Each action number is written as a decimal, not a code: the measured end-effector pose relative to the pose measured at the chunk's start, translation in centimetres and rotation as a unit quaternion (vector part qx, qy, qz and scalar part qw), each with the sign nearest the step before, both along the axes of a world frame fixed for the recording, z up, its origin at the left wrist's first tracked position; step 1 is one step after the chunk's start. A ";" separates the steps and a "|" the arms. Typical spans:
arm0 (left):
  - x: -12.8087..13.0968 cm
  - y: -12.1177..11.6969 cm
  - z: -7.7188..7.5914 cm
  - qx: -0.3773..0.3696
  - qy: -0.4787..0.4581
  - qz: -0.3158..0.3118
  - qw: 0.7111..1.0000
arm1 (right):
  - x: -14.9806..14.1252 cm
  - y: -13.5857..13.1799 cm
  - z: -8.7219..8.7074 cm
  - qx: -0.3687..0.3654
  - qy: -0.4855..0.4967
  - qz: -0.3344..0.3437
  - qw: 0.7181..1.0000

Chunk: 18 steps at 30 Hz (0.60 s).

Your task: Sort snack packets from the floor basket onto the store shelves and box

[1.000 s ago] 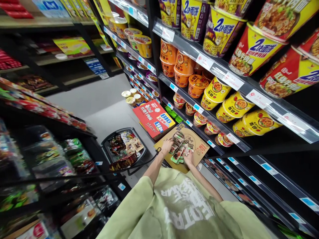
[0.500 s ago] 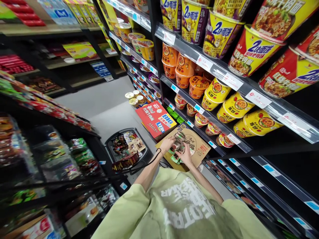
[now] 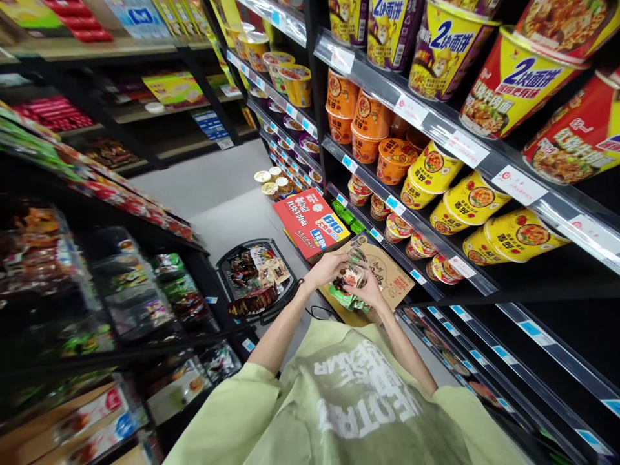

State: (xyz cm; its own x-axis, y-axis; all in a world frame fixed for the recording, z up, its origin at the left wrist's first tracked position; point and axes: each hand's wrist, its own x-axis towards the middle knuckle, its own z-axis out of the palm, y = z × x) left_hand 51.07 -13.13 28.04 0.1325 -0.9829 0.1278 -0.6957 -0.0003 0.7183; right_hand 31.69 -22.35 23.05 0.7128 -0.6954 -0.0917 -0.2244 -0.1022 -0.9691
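Observation:
Over a brown cardboard carton (image 3: 398, 279), my left hand (image 3: 331, 268) and my right hand (image 3: 370, 290) are close together. Both are closed on small snack packets (image 3: 355, 276), the left on their upper left side and the right from below. The fingers partly cover the packets, so their exact kind is hard to make out. Under the hands lie green-edged packets (image 3: 345, 298) on the carton. To the left, a black shopping basket (image 3: 223, 284) on the floor holds assorted snack packets (image 3: 259, 268).
A red noodle carton (image 3: 310, 219) lies just beyond the brown one, with a few cups (image 3: 269, 183) behind it. Shelves of yellow noodle tubs (image 3: 469, 203) rise close on the right. A dark rack of packaged snacks (image 3: 130, 284) stands left. Grey floor (image 3: 213, 181) runs between.
The view has shifted slightly, so most things sit further right. The packets between my hands have turned, showing a paler face, and my right hand has tilted with them.

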 end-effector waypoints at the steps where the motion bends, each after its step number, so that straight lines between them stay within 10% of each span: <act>1: -0.3 0.0 0.5 -0.011 0.016 0.007 1.000 | -0.1 0.1 0.1 0.021 -0.023 0.026 0.999; 6: -2.1 0.0 1.1 -0.031 0.182 0.083 0.979 | -1.2 1.8 -1.9 0.129 -0.078 -0.026 0.988; 12: -5.1 1.7 -3.8 -0.008 0.504 0.113 0.856 | -1.8 2.3 -3.4 0.195 -0.052 -0.078 0.976; 18: -7.0 3.5 -7.1 0.077 0.624 0.164 0.760 | -2.0 2.1 -3.6 0.241 -0.043 -0.056 0.968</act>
